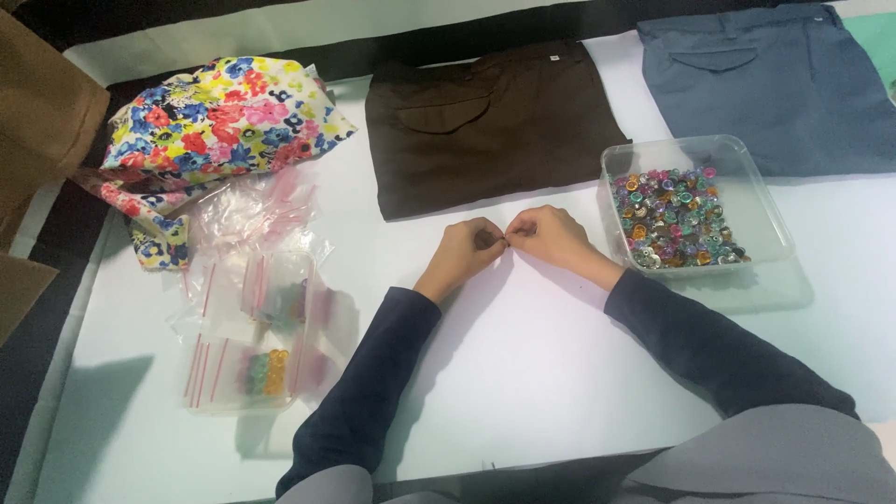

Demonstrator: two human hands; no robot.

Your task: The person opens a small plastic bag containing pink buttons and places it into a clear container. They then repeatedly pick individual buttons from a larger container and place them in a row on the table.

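1. While both hands met over the white table (523,355), the left hand (464,250) and right hand (551,235) were pinched together on something too small to identify.
2. Beside the right hand stood one clear tray (765,201) of many coloured beads (674,219).
3. Two folded trousers, brown (485,121) and blue (784,84), lay behind.

Whatever the left hand (469,250) and right hand (549,235) pinch between their fingertips is too small to tell. The blue trousers (775,79) run off the far right edge. The bagged pieces (266,369) are blurred.
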